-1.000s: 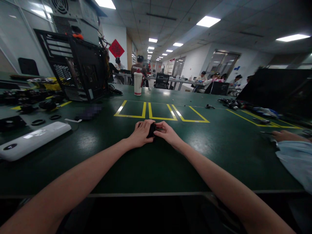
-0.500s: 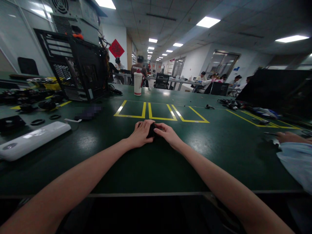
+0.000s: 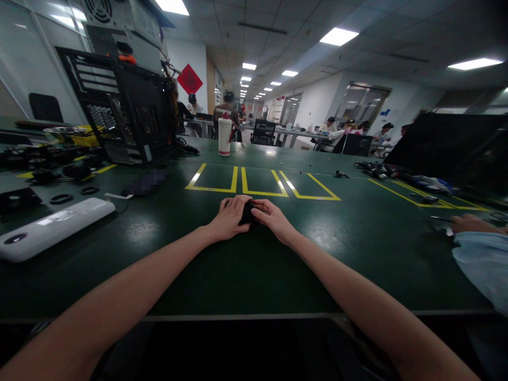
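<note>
A small black object (image 3: 246, 211) rests low over the green table (image 3: 254, 275), between my two hands; its kind is too dark and too covered to make out. My left hand (image 3: 229, 218) is wrapped over its left side, thumb toward me and fingers across the top. At its right side, the thumb and fingertips of my right hand (image 3: 271, 218) pinch it. My fingers hide much of its surface.
Yellow tape outlines (image 3: 265, 194) lie just beyond my hands. A white cup (image 3: 224, 136) stands behind them, with a black computer case (image 3: 130, 114) to its left. Left lies a long white device (image 3: 59, 226). A co-worker's hand (image 3: 474, 224) is at the right.
My hands and the black object stay almost in place. The co-worker's hand and sleeve at the right have shifted very slightly.
</note>
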`<state>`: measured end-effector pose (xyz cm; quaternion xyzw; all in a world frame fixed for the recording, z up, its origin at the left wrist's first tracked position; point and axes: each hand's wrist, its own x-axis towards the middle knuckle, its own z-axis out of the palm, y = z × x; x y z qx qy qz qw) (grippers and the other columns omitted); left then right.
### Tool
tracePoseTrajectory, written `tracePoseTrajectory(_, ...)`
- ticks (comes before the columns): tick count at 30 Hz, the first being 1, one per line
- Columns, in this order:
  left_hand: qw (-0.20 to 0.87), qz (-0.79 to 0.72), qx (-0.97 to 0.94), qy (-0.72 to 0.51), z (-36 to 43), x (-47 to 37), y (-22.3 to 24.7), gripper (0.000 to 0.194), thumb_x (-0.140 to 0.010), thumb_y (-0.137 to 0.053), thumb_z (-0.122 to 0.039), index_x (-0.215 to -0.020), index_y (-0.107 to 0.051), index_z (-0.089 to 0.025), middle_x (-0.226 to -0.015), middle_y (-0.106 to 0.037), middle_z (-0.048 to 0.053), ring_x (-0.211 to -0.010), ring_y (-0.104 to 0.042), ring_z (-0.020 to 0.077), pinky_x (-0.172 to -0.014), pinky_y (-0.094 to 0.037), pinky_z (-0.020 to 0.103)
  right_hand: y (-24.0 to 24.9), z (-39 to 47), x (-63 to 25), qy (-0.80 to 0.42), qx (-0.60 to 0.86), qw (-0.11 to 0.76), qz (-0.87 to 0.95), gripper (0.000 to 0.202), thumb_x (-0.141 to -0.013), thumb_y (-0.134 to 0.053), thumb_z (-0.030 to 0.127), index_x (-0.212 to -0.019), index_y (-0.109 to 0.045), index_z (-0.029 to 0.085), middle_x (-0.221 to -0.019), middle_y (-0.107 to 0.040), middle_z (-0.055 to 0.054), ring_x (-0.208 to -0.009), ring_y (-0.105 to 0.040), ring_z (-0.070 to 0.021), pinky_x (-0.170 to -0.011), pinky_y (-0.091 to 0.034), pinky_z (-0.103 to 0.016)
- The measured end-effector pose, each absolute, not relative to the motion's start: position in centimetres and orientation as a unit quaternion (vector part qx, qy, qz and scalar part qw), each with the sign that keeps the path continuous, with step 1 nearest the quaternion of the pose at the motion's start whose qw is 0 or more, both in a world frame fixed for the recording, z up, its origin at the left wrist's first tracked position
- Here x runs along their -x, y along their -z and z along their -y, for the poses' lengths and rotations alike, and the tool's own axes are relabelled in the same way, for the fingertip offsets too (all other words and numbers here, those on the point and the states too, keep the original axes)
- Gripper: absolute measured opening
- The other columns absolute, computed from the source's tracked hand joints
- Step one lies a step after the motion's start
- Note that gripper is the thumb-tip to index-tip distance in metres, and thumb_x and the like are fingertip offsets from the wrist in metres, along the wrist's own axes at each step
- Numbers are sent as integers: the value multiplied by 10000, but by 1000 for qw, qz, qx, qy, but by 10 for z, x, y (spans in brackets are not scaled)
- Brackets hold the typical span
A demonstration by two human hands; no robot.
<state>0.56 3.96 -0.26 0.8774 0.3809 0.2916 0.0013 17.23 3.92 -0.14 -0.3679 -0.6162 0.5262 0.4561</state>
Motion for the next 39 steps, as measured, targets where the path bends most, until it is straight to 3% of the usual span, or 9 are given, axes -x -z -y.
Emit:
tracePoseTrajectory(3,0,-378,-880,-287,-39,-5,1,592,-689,-549,-250,-1197,-251,-196,-1191,-389,98,-1130,-373,262,-940,-239,435,2,-41,-175,-532,358,445,626,294,-677,-622,293,-940,-524,207,-988,-566,-26,-907,-537,-141,-826,-434,-322)
tracePoseTrajectory(7,1,-380,-881,-283,-39,-5,1,584,-694,-549,-256,-1195,-257,-193,-1192,-390,98,-1133,-369,264,-939,-239,436,2,-41,-177,-515,341,445,649,332,-628,-672,249,-906,-493,216,-938,-565,-10,-919,-531,-143,-835,-429,-329)
tracePoseTrajectory(14,1,-384,-877,-289,-39,-7,2,579,-694,-546,-252,-1194,-259,-201,-1186,-398,95,-1132,-375,265,-935,-241,437,0,-38,-172,-524,358,472,612,247,-647,-647,309,-812,-491,214,-871,-549,17,-773,-548,-113,-756,-464,-314)
tracePoseTrajectory(21,-5,-380,-878,-291,-39,-5,3,581,-693,-543,-255,-1194,-254,-201,-1183,-396,92,-1127,-373,262,-935,-241,434,0,-41,-173,-561,362,444,598,304,-657,-643,292,-931,-539,211,-995,-560,-27,-898,-540,-145,-836,-436,-336)
tracePoseTrajectory(25,-3,-381,-879,-287,-40,-5,3,598,-685,-555,-263,-1198,-255,-194,-1185,-391,96,-1127,-371,268,-932,-244,439,-1,-39,-177,-524,360,433,639,364,-614,-684,250,-935,-513,230,-898,-570,-4,-879,-538,-147,-818,-435,-337)
tracePoseTrajectory(32,3,-380,-878,-290,-40,-6,3,589,-696,-548,-271,-1200,-251,-194,-1181,-391,96,-1127,-373,265,-936,-242,437,-3,-38,-175,-518,351,462,629,195,-664,-632,311,-792,-527,208,-831,-550,10,-762,-540,-115,-757,-450,-312)
tracePoseTrajectory(39,2,-380,-877,-293,-41,-6,4,584,-689,-551,-260,-1191,-260,-190,-1175,-397,95,-1121,-375,266,-935,-240,437,-1,-43,-176,-547,365,435,616,330,-667,-632,290,-974,-535,215,-960,-567,-28,-900,-536,-148,-850,-416,-344)
